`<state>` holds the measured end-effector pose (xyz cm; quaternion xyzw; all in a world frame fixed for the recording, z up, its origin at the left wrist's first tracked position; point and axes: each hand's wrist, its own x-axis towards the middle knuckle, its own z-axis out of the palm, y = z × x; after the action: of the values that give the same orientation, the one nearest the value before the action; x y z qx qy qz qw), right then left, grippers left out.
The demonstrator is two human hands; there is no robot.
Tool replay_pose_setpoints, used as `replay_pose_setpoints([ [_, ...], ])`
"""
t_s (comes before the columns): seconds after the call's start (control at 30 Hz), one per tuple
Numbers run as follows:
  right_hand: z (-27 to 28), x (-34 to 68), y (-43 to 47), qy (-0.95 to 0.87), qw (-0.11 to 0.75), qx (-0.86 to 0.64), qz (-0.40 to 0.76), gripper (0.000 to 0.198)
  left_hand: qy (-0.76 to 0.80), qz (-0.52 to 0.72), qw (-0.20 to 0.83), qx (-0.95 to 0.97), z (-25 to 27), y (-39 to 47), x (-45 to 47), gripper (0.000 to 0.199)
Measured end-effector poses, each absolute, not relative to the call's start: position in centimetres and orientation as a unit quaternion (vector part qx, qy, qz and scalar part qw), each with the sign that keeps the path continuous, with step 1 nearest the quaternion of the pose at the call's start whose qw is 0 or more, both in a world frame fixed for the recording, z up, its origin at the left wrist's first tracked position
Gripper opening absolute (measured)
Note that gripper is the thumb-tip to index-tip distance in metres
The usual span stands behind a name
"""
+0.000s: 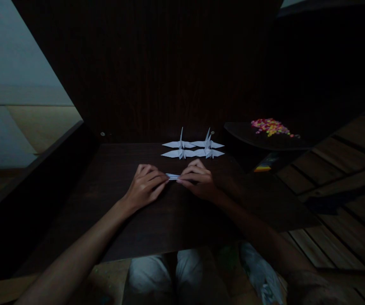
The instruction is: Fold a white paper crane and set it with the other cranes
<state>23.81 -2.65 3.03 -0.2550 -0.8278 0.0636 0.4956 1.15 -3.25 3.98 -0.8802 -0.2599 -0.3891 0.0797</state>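
A narrow strip of folded white paper [173, 176] is pinched between my two hands, just above or on the dark tabletop [121, 169]. My left hand [149, 183] grips its left end with the fingertips. On the right end, my right hand [199, 180] closes with thumb and fingers. My fingers hide both ends of the paper. Several white origami cranes [182, 153] stand close together just beyond my hands, their wings spread sideways and their necks or tails pointing up.
A dark upright panel [169, 76] rises behind the cranes. To the right, a dark rounded shelf [242, 132] bears a heap of small pink, yellow and red pieces [271, 127]. A raised dark side board [42, 165] borders the left. Wooden slats [338, 169] lie at right.
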Motion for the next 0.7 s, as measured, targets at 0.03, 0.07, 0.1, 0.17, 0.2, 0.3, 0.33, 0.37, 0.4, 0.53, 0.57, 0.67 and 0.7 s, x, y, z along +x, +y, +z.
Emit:
replay_pose_setpoints([
  [0.03, 3.1, 23.8, -2.7, -0.829, 0.493, -0.255, 0.065, 0.004, -0.259, -0.387, 0.079, -0.881, 4.0, -3.3, 1.2, 0.010],
  [0.07, 3.2, 23.7, -2.8, -0.833, 0.487, -0.255, 0.065, 0.004, -0.256, -0.385, 0.078, -0.883, 3.9, -3.4, 1.3, 0.010],
  [0.1, 3.3, 23.6, -2.8, -0.836, 0.481, -0.256, 0.065, 0.004, -0.252, -0.384, 0.074, -0.885, 3.9, -3.4, 1.4, 0.010],
  [0.17, 3.4, 23.5, -3.0, -0.845, 0.464, -0.260, 0.064, 0.005, -0.246, -0.381, 0.063, -0.889, 3.9, -3.5, 1.5, 0.010],
  [0.2, 3.4, 23.5, -3.0, -0.846, 0.460, -0.262, 0.063, 0.006, -0.244, -0.382, 0.058, -0.890, 3.9, -3.5, 1.5, 0.011],
  [0.3, 3.5, 23.5, -3.2, -0.840, 0.469, -0.267, 0.058, 0.008, -0.242, -0.395, 0.049, -0.885, 3.8, -3.5, 1.4, 0.011],
  [0.33, 3.5, 23.5, -3.2, -0.835, 0.474, -0.272, 0.057, 0.015, -0.241, -0.402, 0.048, -0.882, 3.7, -3.4, 1.3, 0.012],
  [0.37, 3.6, 23.6, -3.3, -0.830, 0.480, -0.280, 0.058, 0.025, -0.242, -0.409, 0.047, -0.879, 3.7, -3.4, 1.2, 0.012],
  [0.4, 3.7, 23.7, -3.3, -0.824, 0.482, -0.292, 0.060, 0.036, -0.244, -0.414, 0.046, -0.876, 3.7, -3.3, 1.1, 0.012],
  [0.53, 3.9, 24.2, -3.5, -0.799, 0.489, -0.338, 0.090, 0.060, -0.269, -0.435, 0.028, -0.859, 4.0, -3.4, 0.9, 0.011],
  [0.57, 3.9, 24.2, -3.5, -0.793, 0.493, -0.343, 0.105, 0.062, -0.278, -0.446, 0.016, -0.851, 4.1, -3.5, 1.0, 0.009],
  [0.67, 3.6, 24.2, -3.3, -0.769, 0.507, -0.354, 0.161, 0.067, -0.304, -0.494, -0.055, -0.813, 4.7, -3.9, 1.4, 0.008],
  [0.7, 3.5, 24.1, -3.2, -0.759, 0.512, -0.359, 0.183, 0.066, -0.318, -0.507, -0.085, -0.796, 4.8, -4.0, 1.5, 0.009],
])
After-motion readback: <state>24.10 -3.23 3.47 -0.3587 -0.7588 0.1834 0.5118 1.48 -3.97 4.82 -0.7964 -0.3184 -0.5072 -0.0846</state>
